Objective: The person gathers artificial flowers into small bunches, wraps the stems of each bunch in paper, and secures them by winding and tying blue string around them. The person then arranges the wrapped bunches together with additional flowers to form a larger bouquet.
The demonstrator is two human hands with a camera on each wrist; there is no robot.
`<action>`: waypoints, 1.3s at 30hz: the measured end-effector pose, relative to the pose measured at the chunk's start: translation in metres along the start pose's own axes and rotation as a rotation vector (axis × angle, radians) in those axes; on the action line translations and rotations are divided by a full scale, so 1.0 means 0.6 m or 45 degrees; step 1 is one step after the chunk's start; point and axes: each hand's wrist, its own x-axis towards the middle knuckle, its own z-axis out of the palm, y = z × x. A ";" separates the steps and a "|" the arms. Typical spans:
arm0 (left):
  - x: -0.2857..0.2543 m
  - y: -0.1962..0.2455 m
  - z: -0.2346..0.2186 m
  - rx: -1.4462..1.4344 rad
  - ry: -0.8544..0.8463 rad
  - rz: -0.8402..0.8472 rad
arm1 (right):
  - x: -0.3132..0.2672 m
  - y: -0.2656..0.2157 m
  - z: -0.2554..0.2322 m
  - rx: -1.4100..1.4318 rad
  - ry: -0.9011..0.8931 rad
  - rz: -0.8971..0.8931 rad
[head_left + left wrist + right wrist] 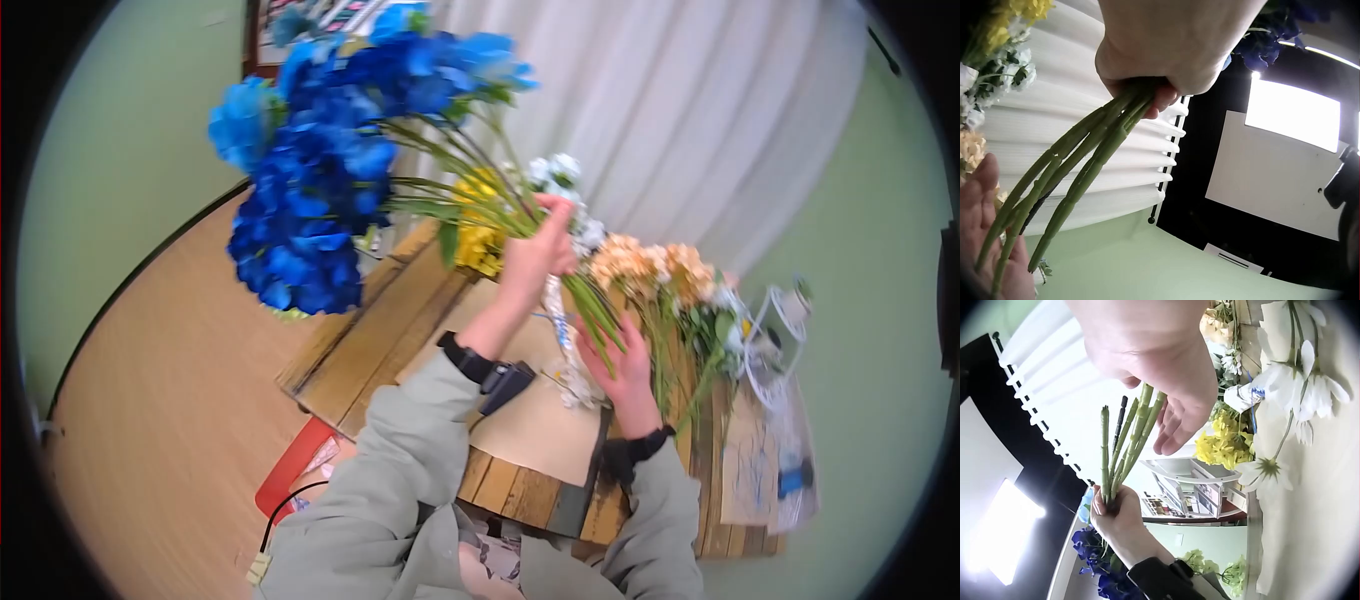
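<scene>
A bunch of artificial blue flowers (325,190) is held up over the table, its blooms at the upper left in the head view. My left hand (538,248) grips the gathered green stems (1094,144) partway along, fingers curled round them. Below that grip the bare stem ends fan out toward my right hand (630,375). In the right wrist view, the right hand's fingers (1175,428) are fairly straight and lie alongside the stem ends. White daisy-like flowers (1307,394) lie on brown paper (540,440) under the hands.
Yellow flowers (480,225) and peach flowers (650,265) lie along the far side of the wooden table (385,335). A white wire-framed object (775,345) and clear plastic packaging (795,450) are at the right. Behind hangs a white curtain (660,110).
</scene>
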 end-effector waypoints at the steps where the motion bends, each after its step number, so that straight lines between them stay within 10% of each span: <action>1: -0.002 -0.001 0.003 0.030 0.000 0.029 | -0.002 0.002 0.004 0.042 -0.047 0.039; 12: -0.011 -0.023 0.018 0.030 -0.059 0.044 | -0.018 -0.013 0.035 -0.012 0.360 -0.178; 14: -0.007 -0.031 0.018 0.024 -0.074 0.065 | 0.028 -0.028 -0.028 -0.063 -0.145 -0.196; 18: -0.007 -0.046 0.016 0.086 0.015 0.048 | 0.024 -0.093 -0.020 -1.423 0.062 -1.106; 20: 0.000 -0.063 0.021 0.123 0.086 0.050 | -0.019 -0.092 0.056 -1.826 -0.187 -1.316; 23: 0.011 -0.096 0.053 0.127 0.114 0.042 | -0.002 -0.064 0.083 -1.897 -0.320 -0.912; 36: 0.052 -0.217 0.006 0.433 -0.242 0.472 | 0.158 -0.066 -0.105 -1.807 -0.032 -0.980; 37: 0.051 -0.204 -0.003 0.426 -0.233 0.482 | 0.124 -0.075 -0.071 -1.548 0.018 -0.543; 39: 0.063 -0.195 0.015 0.419 -0.220 0.489 | 0.141 -0.082 -0.091 -1.483 0.019 -0.558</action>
